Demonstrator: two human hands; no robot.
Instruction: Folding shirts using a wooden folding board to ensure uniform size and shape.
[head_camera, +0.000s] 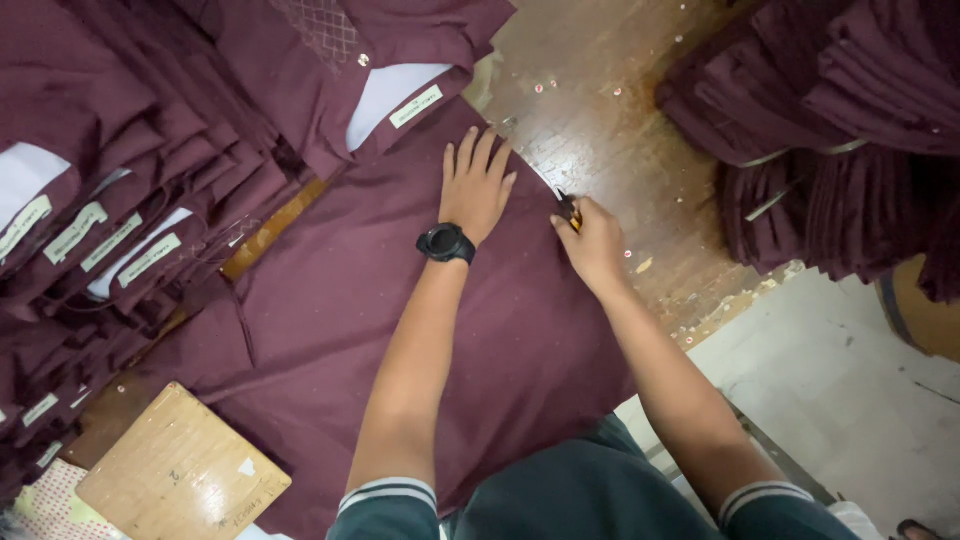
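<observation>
One maroon shirt lies spread on the wooden surface; our left hand presses it flat with fingers spread, our right hand pinches a small cutter at its edge, beside folded shirt stacks.

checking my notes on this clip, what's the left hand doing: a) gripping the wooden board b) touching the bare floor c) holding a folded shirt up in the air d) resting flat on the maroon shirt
d: the left hand lies with fingers spread, palm down on the maroon shirt spread over the wooden table, while the right hand grips a small tool at the cloth's edge.
</observation>
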